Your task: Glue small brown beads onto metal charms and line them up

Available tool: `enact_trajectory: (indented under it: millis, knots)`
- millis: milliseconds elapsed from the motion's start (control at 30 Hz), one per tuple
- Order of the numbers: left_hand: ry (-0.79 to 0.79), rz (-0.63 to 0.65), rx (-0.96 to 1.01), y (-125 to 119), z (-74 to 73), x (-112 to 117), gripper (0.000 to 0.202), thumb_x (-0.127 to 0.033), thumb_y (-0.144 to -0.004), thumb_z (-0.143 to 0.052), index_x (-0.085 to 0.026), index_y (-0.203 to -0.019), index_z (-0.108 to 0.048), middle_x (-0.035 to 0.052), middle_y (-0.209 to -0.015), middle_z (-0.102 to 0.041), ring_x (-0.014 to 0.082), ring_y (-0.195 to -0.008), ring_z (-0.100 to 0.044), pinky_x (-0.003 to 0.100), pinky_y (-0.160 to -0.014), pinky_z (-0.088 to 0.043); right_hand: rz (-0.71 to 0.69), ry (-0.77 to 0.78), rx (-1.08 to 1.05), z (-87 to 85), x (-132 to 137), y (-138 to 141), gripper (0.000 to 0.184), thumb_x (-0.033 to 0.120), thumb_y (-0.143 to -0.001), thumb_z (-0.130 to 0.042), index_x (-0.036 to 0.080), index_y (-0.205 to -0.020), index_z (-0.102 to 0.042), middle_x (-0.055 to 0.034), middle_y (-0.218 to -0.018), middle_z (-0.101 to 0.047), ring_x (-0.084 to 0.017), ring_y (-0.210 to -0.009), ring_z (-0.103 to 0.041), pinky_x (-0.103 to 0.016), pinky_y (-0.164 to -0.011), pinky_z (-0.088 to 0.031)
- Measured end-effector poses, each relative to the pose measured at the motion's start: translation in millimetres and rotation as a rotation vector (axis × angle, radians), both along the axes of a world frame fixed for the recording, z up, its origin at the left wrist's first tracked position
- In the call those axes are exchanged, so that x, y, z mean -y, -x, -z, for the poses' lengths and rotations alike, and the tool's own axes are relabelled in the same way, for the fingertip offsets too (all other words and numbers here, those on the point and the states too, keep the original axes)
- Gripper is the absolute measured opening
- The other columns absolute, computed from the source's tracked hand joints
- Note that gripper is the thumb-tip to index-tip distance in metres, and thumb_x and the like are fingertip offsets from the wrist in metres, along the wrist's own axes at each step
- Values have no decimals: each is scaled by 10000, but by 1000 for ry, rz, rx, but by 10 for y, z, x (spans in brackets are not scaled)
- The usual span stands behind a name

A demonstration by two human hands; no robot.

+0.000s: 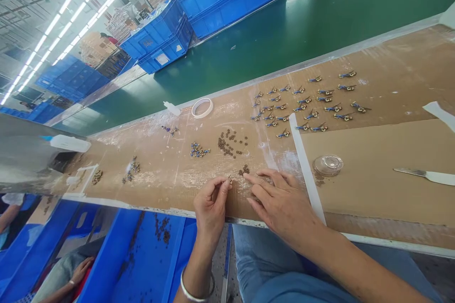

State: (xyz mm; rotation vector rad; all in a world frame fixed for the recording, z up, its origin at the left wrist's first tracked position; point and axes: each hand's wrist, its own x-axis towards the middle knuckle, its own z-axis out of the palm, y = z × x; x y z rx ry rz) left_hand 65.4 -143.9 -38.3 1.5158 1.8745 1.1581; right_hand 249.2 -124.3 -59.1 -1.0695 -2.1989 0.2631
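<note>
One head-worn view looks forward and down from close above the worktop (pixel 373 184), tilted, with the hands (pixel 249 199) at lower centre of the frame

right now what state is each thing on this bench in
left hand, pinched shut on a small part
right hand, open, flat on the bench, fingertips by the small pile
brown rings, loose, scattered
blue-and-gold pieces, laid out in rows
tape roll, lying flat
white bottle, on its side
blade, lying flat, untouched
</note>
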Motion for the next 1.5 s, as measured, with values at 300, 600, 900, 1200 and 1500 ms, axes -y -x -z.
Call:
enact_trajectory:
  millis: [300,600,900,1200,1500]
  knots:
    - [5,70,-109,-58,-69,-142,123,-284,-887,-636,-203,-884,-728,23,-810,-734,164,-767,-679,274,-750,-521,-5,43,-60,-29,41,-61,91,186,-940,-579,180,-1005,-642,-39,-1266,-675,-273,-1143,-551,-441,-945,-348]
    - [29,16,-21,-90,-53,-145,127,-303,-860,-666,-194,-876,-732,21,-798,-733,153,-747,-679,254,-731,-525,-1,21,-27,-15,9,27,70,212,-931,-588,186,-963,-644,-41,-1277,-669,-258,-1157,-545,-431,-937,-352]
    - [3,-61,85,-76,-65,-107,134,-325,-830,-704,-195,-845,-733,3,-727,-716,130,-683,-669,215,-676,-533,13,1,-16,-22,-4,74,137,280,-932,-617,180,-1021,-649,-24,-1271,-671,-254,-1149,-552,-431,-948,-358]
    - [0,-65,85,-54,-47,-81,124,-318,-845,-703,-199,-865,-733,-1,-743,-715,123,-697,-669,209,-686,-527,-14,10,38,10,-7,93,187,322,-901,-672,179,-1017,-641,-6,-1292,-660,-268,-1167,-543,-455,-957,-346]
    - [1,-53,101,-58,-32,-101,118,-313,-853,-694,-201,-857,-729,-7,-752,-709,118,-701,-660,207,-697,-520,31,-18,-3,-7,-67,44,89,260,-933,-605,192,-979,-638,-10,-1268,-676,-271,-1146,-546,-454,-929,-344]
